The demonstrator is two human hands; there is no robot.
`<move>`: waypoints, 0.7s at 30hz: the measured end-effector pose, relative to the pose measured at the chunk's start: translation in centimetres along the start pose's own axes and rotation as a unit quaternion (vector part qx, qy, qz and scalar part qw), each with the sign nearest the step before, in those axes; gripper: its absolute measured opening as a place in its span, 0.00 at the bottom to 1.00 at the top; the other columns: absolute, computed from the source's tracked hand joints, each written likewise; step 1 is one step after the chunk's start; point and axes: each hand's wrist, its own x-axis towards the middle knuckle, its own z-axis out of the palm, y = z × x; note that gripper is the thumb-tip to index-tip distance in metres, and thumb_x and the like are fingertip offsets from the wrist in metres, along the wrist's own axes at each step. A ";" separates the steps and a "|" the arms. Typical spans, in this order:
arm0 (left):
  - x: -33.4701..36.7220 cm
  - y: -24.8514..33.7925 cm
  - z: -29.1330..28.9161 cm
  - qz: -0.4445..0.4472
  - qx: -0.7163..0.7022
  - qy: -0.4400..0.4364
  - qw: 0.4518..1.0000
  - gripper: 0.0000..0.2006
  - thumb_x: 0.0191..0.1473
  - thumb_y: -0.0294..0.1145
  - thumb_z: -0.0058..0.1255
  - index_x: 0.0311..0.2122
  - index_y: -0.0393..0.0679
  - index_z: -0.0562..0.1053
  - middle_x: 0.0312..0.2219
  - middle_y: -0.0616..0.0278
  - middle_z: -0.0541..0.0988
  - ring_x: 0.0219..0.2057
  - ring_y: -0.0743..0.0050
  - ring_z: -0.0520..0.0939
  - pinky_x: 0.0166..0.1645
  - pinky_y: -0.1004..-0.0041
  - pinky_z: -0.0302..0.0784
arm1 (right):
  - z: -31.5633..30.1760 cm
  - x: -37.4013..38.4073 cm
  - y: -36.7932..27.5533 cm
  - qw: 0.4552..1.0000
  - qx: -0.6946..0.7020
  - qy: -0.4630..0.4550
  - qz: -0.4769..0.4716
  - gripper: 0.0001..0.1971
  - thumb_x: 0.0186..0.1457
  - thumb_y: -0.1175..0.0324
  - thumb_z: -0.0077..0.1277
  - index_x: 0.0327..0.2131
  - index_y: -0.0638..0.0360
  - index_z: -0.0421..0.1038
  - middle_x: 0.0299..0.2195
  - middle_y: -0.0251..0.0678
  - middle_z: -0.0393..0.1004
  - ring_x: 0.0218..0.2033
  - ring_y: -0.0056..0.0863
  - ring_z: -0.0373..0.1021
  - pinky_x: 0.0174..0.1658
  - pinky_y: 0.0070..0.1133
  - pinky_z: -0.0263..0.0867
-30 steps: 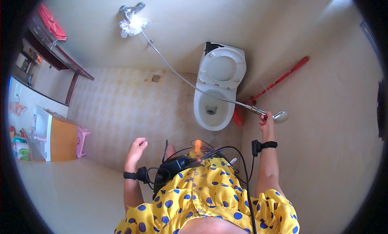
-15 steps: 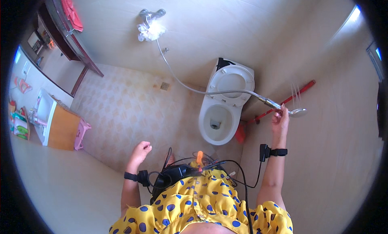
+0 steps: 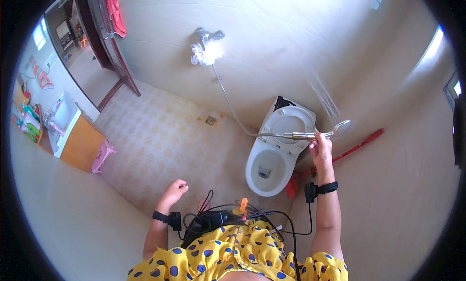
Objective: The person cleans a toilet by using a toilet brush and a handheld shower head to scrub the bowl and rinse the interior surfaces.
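Observation:
My right hand (image 3: 321, 152) is closed round the chrome handle of a shower head (image 3: 342, 128), beside the toilet's raised lid. Thin jets of water (image 3: 324, 96) fly from its face up toward the back wall. A silver hose (image 3: 236, 117) hangs in a curve from the handle to the wall mixer tap (image 3: 206, 34), which has a white plastic wrap bunched on it. Over the floor at the left, my left hand (image 3: 175, 191) is loosely curled with nothing visible in it. The white toilet (image 3: 251, 176) stands nearer my right hand, its bowl uncovered.
A red-handled tool (image 3: 359, 146) leans by the right wall, its red end beside the toilet. Left are a washbasin (image 3: 73, 117) on a wooden cabinet, a pink stool (image 3: 103, 156) and an open door (image 3: 119, 58). A drain (image 3: 210, 120) lies in the tiled floor. Black cables (image 3: 291, 223) cross my waist.
My right hand has moved the shower head left, and its spray now reaches farther toward the back wall. The view has tilted upward. My left hand stays curled.

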 end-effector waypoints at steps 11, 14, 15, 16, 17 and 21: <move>-1.1 0.2 -0.4 -0.014 0.028 0.009 0.999 0.18 0.51 0.40 0.53 0.42 0.35 0.72 0.37 0.49 0.78 0.40 0.61 0.78 0.45 0.68 0.72 | 7.8 1.9 -3.1 0.995 -0.052 -0.066 -0.053 0.10 0.51 0.63 0.53 0.24 0.56 0.67 0.14 0.26 0.66 0.10 0.12 0.59 0.13 0.11 0.49; -0.9 -0.2 -0.6 -0.006 0.037 0.018 0.999 0.18 0.51 0.39 0.53 0.41 0.36 0.72 0.37 0.50 0.78 0.39 0.61 0.79 0.45 0.68 0.72 | 8.7 1.6 -5.4 0.994 -0.021 -0.027 -0.103 0.10 0.52 0.63 0.53 0.24 0.57 0.67 0.14 0.25 0.64 0.12 0.13 0.62 0.14 0.10 0.51; -0.9 -0.3 -0.6 -0.008 0.034 0.018 0.999 0.18 0.51 0.39 0.53 0.41 0.35 0.72 0.36 0.50 0.79 0.39 0.61 0.79 0.45 0.68 0.72 | 8.7 1.4 -6.3 0.993 -0.009 -0.022 -0.118 0.11 0.52 0.62 0.54 0.24 0.57 0.67 0.14 0.25 0.64 0.12 0.13 0.62 0.14 0.10 0.52; -0.7 -0.3 -0.4 -0.003 0.035 0.018 0.999 0.18 0.51 0.39 0.53 0.41 0.35 0.72 0.36 0.50 0.79 0.39 0.61 0.79 0.45 0.68 0.72 | 8.4 1.2 -7.1 0.991 0.004 -0.001 -0.136 0.10 0.52 0.63 0.53 0.24 0.57 0.67 0.14 0.25 0.64 0.12 0.13 0.62 0.14 0.09 0.52; -0.5 -0.2 -0.2 0.005 0.039 0.010 0.999 0.18 0.51 0.39 0.53 0.41 0.35 0.72 0.36 0.50 0.79 0.39 0.61 0.79 0.44 0.68 0.72 | 8.0 1.0 -8.1 0.988 0.029 0.011 -0.152 0.10 0.52 0.64 0.54 0.24 0.57 0.67 0.14 0.24 0.63 0.12 0.13 0.61 0.14 0.09 0.53; -0.4 0.2 -0.2 0.001 0.022 -0.002 1.000 0.17 0.51 0.38 0.54 0.40 0.34 0.72 0.35 0.50 0.79 0.38 0.62 0.79 0.44 0.67 0.72 | 5.3 1.0 -10.5 0.974 0.089 0.090 -0.188 0.07 0.52 0.66 0.54 0.26 0.57 0.69 0.16 0.24 0.65 0.13 0.10 0.59 0.15 0.08 0.58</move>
